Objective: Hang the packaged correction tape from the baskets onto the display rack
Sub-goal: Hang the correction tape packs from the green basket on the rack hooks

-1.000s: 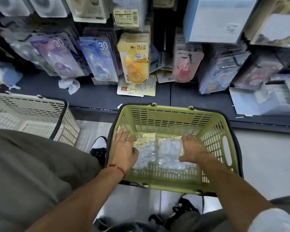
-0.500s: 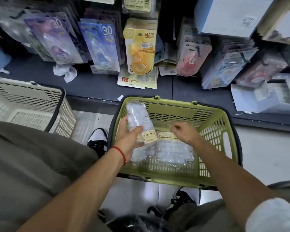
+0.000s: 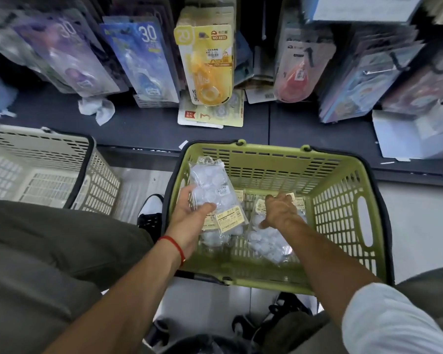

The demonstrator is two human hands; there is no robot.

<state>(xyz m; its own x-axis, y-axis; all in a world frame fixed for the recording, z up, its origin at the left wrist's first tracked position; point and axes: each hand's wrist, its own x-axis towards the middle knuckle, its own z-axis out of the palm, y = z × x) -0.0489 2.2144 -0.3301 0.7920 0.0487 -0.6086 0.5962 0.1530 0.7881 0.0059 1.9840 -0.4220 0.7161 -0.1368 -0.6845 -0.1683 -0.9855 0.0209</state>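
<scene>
Your left hand [image 3: 189, 218] pinches one clear packet [image 3: 212, 190] above the green basket [image 3: 343, 208]; your right hand [image 3: 279, 210] reaches with curled fingers for the packets [image 3: 269, 238] lying inside. None of these hangs on the display rack [image 3: 384, 70] yet.

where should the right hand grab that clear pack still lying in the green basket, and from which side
Pinch the clear pack at its yellow label end, coming from above where the right hand is. It lies flat on the green basket floor, and the bumpy middle looks harder to grip.
</scene>
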